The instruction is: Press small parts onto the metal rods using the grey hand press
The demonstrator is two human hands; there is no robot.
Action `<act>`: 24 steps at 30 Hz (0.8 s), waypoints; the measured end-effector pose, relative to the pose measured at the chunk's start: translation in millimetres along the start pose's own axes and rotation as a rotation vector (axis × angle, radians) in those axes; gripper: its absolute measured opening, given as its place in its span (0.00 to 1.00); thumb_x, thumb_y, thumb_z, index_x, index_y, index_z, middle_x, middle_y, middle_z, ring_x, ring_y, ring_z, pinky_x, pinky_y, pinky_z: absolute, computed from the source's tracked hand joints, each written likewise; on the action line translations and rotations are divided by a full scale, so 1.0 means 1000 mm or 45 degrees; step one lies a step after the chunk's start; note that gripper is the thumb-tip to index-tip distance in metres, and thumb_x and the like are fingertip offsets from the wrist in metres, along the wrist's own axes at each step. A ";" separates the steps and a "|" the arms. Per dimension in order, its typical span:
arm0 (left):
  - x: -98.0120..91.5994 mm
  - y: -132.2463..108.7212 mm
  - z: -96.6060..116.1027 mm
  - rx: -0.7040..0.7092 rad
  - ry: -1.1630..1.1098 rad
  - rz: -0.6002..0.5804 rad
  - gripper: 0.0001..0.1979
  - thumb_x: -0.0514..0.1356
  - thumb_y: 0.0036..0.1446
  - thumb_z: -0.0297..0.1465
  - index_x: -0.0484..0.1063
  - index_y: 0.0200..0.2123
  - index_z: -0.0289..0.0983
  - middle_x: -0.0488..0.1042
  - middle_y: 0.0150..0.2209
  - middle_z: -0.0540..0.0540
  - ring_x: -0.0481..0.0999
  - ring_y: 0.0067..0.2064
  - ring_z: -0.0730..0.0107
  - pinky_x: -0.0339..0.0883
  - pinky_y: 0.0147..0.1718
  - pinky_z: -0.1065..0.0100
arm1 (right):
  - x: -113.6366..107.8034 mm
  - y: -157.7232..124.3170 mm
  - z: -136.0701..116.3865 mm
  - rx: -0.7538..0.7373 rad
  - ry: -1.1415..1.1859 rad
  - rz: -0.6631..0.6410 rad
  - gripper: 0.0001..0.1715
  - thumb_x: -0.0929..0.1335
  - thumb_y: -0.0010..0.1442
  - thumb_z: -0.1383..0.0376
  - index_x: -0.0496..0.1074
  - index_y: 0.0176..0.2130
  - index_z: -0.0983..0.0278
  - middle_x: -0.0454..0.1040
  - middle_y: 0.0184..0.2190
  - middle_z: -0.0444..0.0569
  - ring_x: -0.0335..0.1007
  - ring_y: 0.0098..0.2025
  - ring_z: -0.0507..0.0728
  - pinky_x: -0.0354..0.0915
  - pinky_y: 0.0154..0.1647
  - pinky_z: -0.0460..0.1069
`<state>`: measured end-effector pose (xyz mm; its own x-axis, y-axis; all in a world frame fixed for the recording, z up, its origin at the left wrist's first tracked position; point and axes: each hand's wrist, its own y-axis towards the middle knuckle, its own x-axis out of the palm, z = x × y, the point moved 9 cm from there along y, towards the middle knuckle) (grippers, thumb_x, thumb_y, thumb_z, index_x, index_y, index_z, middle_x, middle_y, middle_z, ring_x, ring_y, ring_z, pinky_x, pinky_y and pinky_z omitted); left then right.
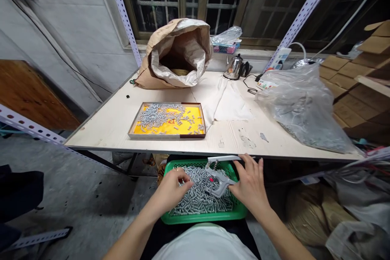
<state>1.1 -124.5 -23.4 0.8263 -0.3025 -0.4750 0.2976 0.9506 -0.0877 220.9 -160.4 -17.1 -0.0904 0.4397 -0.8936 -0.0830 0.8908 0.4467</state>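
Observation:
A green plastic basket (pixel 204 217) full of small silvery screw-like metal pieces (pixel 196 203) rests on my lap, below the table edge. My right hand (pixel 250 183) is closed around the handles of grey spring-loaded pliers (pixel 224 179), which lie across the right part of the basket with a red spot near their pivot. Over the basket's left side is my left hand (pixel 175 189), its thumb and fingers brought together in a pinch. What it holds, if anything, is too small to make out.
On the table (pixel 106 130) stands a shallow tray (pixel 167 136) with more metal pieces on a yellow bottom. Behind it lies an open paper sack (pixel 158 61). A steel kettle (pixel 233 68) is farther back. A clear plastic bag (pixel 298 101) and stacked cardboard (pixel 356 89) are at the right.

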 end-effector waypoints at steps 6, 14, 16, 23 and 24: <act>-0.100 0.081 -0.001 -0.071 0.765 0.475 0.15 0.52 0.59 0.33 0.75 0.41 0.33 0.76 0.41 0.37 0.74 0.43 0.57 0.63 0.44 0.63 | 0.003 -0.012 0.021 0.041 0.030 0.015 0.26 0.67 0.41 0.65 0.70 0.44 0.65 0.64 0.48 0.57 0.60 0.52 0.67 0.45 0.60 0.73; -0.136 0.175 -0.032 -0.288 1.041 0.369 0.08 0.59 0.47 0.21 0.77 0.31 0.29 0.77 0.36 0.30 0.76 0.42 0.48 0.65 0.39 0.62 | 0.001 -0.013 0.023 0.060 0.043 0.119 0.27 0.66 0.41 0.65 0.69 0.44 0.64 0.64 0.48 0.57 0.61 0.50 0.67 0.49 0.57 0.73; -0.136 0.172 -0.035 -0.283 1.047 0.356 0.07 0.59 0.46 0.21 0.77 0.31 0.29 0.77 0.37 0.29 0.76 0.42 0.47 0.64 0.39 0.62 | 0.002 -0.013 0.025 0.088 0.064 0.128 0.26 0.66 0.42 0.64 0.69 0.44 0.63 0.64 0.48 0.57 0.60 0.50 0.68 0.51 0.56 0.73; -0.132 0.150 -0.038 -0.277 0.943 0.321 0.03 0.62 0.45 0.29 0.75 0.25 0.34 0.78 0.33 0.35 0.76 0.40 0.50 0.64 0.36 0.63 | -0.003 0.007 0.024 0.237 0.254 0.273 0.22 0.66 0.47 0.61 0.71 0.44 0.64 0.65 0.46 0.59 0.61 0.48 0.67 0.60 0.49 0.67; -0.129 0.150 -0.039 -0.286 0.913 0.303 0.01 0.63 0.42 0.27 0.74 0.22 0.35 0.78 0.30 0.36 0.76 0.38 0.51 0.64 0.35 0.64 | -0.004 0.012 0.021 0.240 0.279 0.286 0.22 0.67 0.47 0.61 0.71 0.44 0.65 0.65 0.46 0.59 0.61 0.48 0.67 0.60 0.49 0.66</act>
<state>-79.6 59.5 -9.7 0.3229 -0.0434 -0.9455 -0.0158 0.9986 -0.0512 241.4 -149.0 -9.2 -0.2978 0.6102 -0.7342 0.1457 0.7891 0.5967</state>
